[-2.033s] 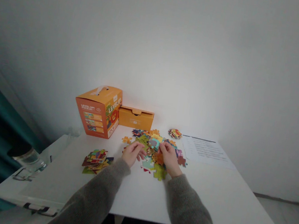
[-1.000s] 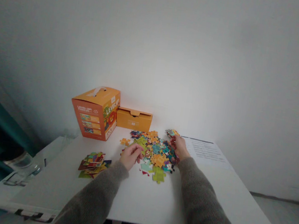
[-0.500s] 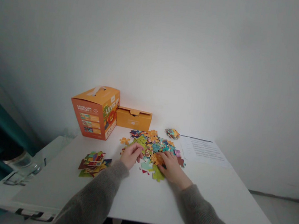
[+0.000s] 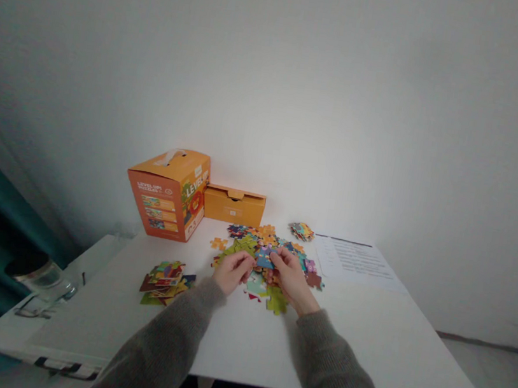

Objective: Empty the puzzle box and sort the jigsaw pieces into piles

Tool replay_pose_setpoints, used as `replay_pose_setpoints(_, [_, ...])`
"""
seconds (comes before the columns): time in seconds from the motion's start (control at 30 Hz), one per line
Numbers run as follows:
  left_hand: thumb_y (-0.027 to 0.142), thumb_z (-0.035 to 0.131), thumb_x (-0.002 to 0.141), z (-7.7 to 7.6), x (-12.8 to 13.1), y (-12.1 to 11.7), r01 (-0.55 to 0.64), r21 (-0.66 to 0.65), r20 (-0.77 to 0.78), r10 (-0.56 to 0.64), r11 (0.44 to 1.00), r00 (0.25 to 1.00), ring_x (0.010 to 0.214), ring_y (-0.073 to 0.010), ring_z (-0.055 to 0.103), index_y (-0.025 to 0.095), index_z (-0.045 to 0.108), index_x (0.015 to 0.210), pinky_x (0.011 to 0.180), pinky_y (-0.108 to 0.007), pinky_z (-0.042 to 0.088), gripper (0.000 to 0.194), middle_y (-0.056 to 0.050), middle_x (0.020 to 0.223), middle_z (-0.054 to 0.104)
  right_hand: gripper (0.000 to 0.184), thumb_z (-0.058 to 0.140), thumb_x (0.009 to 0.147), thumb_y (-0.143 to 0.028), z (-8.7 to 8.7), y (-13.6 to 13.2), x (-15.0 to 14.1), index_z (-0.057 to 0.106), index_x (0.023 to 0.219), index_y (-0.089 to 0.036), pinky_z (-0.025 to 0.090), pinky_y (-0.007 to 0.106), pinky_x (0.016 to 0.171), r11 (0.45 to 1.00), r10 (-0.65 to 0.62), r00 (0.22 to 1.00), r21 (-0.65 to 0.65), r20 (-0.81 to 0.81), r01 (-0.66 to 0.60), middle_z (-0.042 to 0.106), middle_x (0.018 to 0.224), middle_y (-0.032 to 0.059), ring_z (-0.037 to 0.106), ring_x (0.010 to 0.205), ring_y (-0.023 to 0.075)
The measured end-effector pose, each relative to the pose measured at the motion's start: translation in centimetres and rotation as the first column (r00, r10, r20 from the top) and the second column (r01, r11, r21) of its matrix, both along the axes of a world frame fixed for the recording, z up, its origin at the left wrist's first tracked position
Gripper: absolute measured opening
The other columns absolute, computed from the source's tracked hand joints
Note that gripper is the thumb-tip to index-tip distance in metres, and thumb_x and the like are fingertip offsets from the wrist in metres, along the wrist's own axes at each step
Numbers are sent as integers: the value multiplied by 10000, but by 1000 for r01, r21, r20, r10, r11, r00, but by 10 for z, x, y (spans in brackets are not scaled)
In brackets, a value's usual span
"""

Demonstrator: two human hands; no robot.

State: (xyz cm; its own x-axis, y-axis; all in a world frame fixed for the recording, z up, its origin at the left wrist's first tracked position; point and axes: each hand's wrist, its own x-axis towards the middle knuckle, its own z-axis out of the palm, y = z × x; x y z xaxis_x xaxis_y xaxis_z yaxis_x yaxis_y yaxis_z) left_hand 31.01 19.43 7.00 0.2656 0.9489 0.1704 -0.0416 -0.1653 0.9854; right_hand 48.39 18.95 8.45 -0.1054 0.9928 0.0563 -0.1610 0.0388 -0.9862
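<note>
A heap of colourful loose puzzle pieces (image 4: 272, 266) lies in the middle of the white table (image 4: 363, 343). My left hand (image 4: 232, 270) is curled, pinching a green piece at the heap's left side. My right hand (image 4: 291, 274) is also closed, its fingers pinching a blue piece (image 4: 263, 257) over the heap. The two hands nearly meet over the pile. Grey sleeves cover both forearms.
An orange puzzle box (image 4: 170, 192) and a lower orange carton (image 4: 233, 205) stand at the back by the wall. A stack of pieces (image 4: 165, 274) lies front left, a small stack (image 4: 301, 231) behind the heap, a printed sheet (image 4: 358, 260) at right. A glass jar (image 4: 42, 279) sits far left.
My right hand went to the small stack at the back, came back down onto the heap, and now holds a blue piece close to my left hand. The left hand barely moved.
</note>
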Motion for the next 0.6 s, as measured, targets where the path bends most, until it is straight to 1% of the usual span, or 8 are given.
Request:
replay_pose_setpoints(0.07, [562,556,825,-2,0,0,1,-19,-1,-1,1000,1000,401,-76,419,182,526,766,392,-194,311,385,75,492,472,344,656,816,-509,-2,-1,-4,455,777,-233,289,198,363,1000,-5,1000,7,20,5,460,495,-95,369,360,79])
replay_pose_setpoints(0.13, [554,600,799,-5,1,1,-6,-24,-18,6,1000,1000,395,-72,410,194,491,739,390,-189,306,381,81,482,472,357,653,821,-517,-3,-3,-5,450,757,-231,264,193,357,1000,8,1000,13,26,-8,427,457,-103,340,351,75])
replay_pose_setpoints(0.3, [522,579,828,-11,-2,5,-9,-17,-11,9,1000,1000,382,-76,397,201,461,718,410,-198,335,360,78,449,462,380,564,873,-576,-3,-5,-3,491,769,-218,245,197,384,999,14,999,36,35,-15,462,467,-75,359,379,79])
replay_pose_setpoints(0.37, [493,530,863,-10,-3,4,-31,8,2,31,999,1000,390,-86,410,194,493,788,415,-207,351,311,75,475,464,389,566,870,-583,-5,-5,-2,493,751,-220,229,204,379,999,-25,997,45,78,22,437,459,-79,343,372,81])
replay_pose_setpoints(0.43, [432,533,869,-8,-3,1,-77,113,-34,82,991,996,474,-108,499,177,535,991,460,-231,418,283,31,626,564,398,576,860,-586,-7,-4,-2,489,722,-223,220,213,371,997,-63,986,52,152,56,417,453,-81,327,367,86])
replay_pose_setpoints(0.5, [363,624,816,-5,-4,-4,-105,321,-150,160,941,976,747,-171,631,186,497,1237,643,-312,530,474,-66,947,647,406,574,858,-587,-9,-4,-3,496,700,-221,227,220,380,995,-83,969,78,231,66,421,470,-71,338,389,93])
replay_pose_setpoints(0.57, [308,701,765,-4,-4,-8,-35,518,-314,228,855,922,1074,-250,599,216,477,1343,904,-411,514,626,-121,1214,593,401,568,866,-572,-12,-6,-6,518,689,-215,251,222,410,991,-83,950,129,300,45,439,512,-55,361,438,100])
replay_pose_setpoints(0.6, [304,710,767,-4,-5,-10,34,571,-398,240,820,886,1163,-271,556,226,496,1347,989,-439,470,623,-123,1268,574,396,566,872,-559,-13,-7,-7,532,686,-211,265,223,428,986,-83,941,161,329,30,450,535,-47,373,465,103])
